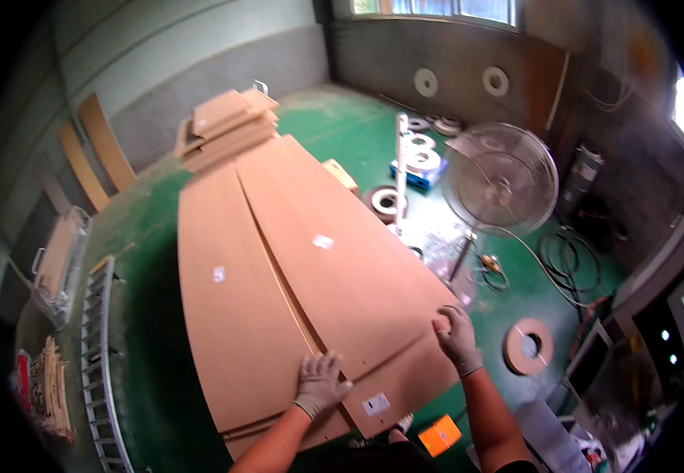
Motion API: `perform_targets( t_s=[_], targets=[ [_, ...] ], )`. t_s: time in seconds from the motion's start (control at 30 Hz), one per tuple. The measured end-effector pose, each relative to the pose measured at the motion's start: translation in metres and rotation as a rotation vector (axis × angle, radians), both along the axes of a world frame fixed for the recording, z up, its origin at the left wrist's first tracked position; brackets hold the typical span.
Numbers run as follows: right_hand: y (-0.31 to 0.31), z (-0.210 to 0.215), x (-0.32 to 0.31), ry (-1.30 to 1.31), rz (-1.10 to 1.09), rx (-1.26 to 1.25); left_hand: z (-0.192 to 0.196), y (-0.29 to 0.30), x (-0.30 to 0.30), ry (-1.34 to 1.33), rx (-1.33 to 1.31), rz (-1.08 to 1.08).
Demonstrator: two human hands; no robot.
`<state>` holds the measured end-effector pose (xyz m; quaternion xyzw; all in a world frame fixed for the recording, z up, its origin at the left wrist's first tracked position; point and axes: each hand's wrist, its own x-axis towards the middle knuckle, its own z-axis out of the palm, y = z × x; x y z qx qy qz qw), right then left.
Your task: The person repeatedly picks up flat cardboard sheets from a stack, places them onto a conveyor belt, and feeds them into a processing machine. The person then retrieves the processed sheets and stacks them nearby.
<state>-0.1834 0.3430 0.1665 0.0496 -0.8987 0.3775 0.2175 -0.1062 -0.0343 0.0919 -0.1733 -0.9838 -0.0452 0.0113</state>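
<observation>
Two long light-brown wood panels lie side by side, a left panel [227, 331] and a right panel [350, 292], with a narrow gap between them. A white label sits on each. Under their near ends another panel [417, 374] shows, also labelled. My left hand [320, 384], in a pale work glove, rests flat with fingers spread near the gap at the near end. My right hand [458, 343], gloved too, is closed around the right panel's near right corner, thumb on top; its fingertips are partly hidden.
A big floor fan [501, 177] stands to the right, near edging-tape rolls and a ring-shaped roll [528, 347]. Cables [570, 260] lie on the green floor. A ladder [99, 370] is at left, a board stack [227, 126] beyond, an orange box [439, 435] by my feet.
</observation>
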Motion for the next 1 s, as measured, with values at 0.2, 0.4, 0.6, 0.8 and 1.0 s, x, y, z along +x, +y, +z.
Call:
perform_targets(
  t_s=[0.2,0.4,0.6,0.8,1.0],
  targets=[
    [0.035,-0.113,-0.057,-0.181,-0.302,-0.368,0.011,0.001,-0.01,-0.079,0.139,0.029],
    [0.049,-0.111,-0.084,-0.355,-0.135,-1.053,0.022,0.017,-0.02,-0.155,0.327,0.178],
    [0.063,-0.127,-0.087,-0.241,-0.083,-1.029,0.02,0.06,-0.026,-0.264,0.481,0.202],
    [0.064,-0.124,-0.069,-0.108,-0.229,-0.872,-0.001,0.076,0.022,-0.286,1.684,0.491],
    [0.075,-0.161,-0.082,-0.07,-0.469,-0.833,-0.009,0.091,0.059,-0.453,2.231,0.985]
  ],
)
